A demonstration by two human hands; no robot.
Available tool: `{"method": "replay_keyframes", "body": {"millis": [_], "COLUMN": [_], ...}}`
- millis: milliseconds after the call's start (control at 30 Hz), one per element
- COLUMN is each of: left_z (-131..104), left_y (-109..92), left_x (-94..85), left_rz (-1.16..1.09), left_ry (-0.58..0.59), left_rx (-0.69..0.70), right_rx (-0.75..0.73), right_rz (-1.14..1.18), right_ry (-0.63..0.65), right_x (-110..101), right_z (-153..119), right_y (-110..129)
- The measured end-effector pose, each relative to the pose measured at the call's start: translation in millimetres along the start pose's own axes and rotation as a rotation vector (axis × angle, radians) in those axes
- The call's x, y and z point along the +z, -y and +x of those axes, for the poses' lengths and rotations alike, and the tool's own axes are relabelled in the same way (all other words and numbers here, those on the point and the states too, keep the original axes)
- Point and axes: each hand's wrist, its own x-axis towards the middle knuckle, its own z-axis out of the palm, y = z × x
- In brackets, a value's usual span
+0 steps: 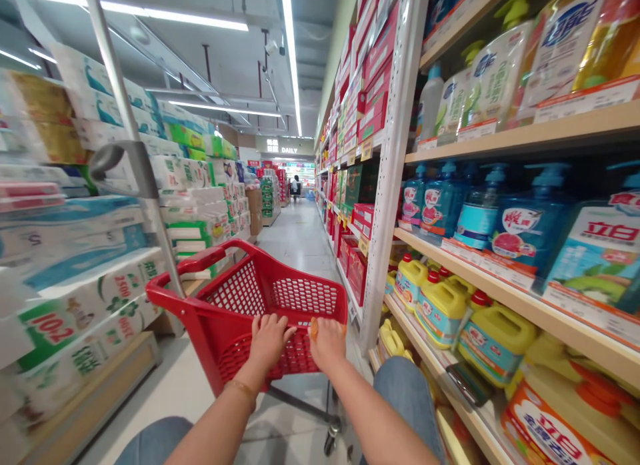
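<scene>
A red plastic shopping cart (205,311) with perforated basket walls stands in front of me, its long grey pole and handle rising on the left. At the near rim of the basket is my left hand (269,341), fingers spread over the edge. Close to its right, my right hand (327,343) is closed at the same rim, with something small and orange showing by its fingers; that item is too small to name. Part of the rim is hidden beneath both hands.
Shelves (500,261) of blue pump bottles (525,218) and yellow jugs (440,311) run close along the right. Stacked tissue packs (100,298) line the left. An aisle (295,231) stretches ahead, with a person (295,187) far off. My knees are near the cart.
</scene>
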Motion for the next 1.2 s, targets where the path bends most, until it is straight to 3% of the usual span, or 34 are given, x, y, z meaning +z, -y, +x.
{"method": "replay_keyframes", "body": {"millis": [100,200,333,467,567,733,867,1000,1100,1200], "left_z": [0.3,1.0,1.5,-1.5,-4.4,-0.4,9.5,14.2,10.3,3.2], "left_y": [12.8,25.3,18.5,4.8,7.4,36.2,43.8,36.6,40.6,44.6], "left_x": [-6.9,-13.0,-12.7,-12.5,-19.0,-33.3,-33.1,-33.3,-41.4,-49.5], "left_rz": [-0.006,0.063,0.114,0.113,0.096,0.126,0.184,0.152,0.122,0.154], "left_ry": [0.022,-0.014,-0.020,-0.004,0.028,0.027,0.018,0.027,0.030,-0.065], "left_rx": [0.058,0.000,-0.071,-0.082,-0.061,0.061,0.021,0.027,0.058,0.010], "right_rx": [-0.001,0.019,0.054,-0.074,-0.090,-0.008,0.032,-0.127,-0.195,-0.145], "right_rz": [0.004,-0.002,-0.016,0.034,0.037,0.013,0.052,0.159,0.185,0.148], "right_ry": [0.046,0.043,-0.004,-0.029,0.011,-0.019,-0.153,-0.200,-0.139,-0.138], "right_x": [-7.5,-11.5,-2.4,1.7,-6.1,-13.0,6.0,18.2,10.9,2.2], "right_z": [4.1,8.1,7.8,4.3,5.5,9.9,8.7,6.6,7.6,11.1], "right_y": [-24.3,-42.2,-23.8,-5.9,-24.7,-62.5,-36.2,1.2,-4.9,-28.3]}}
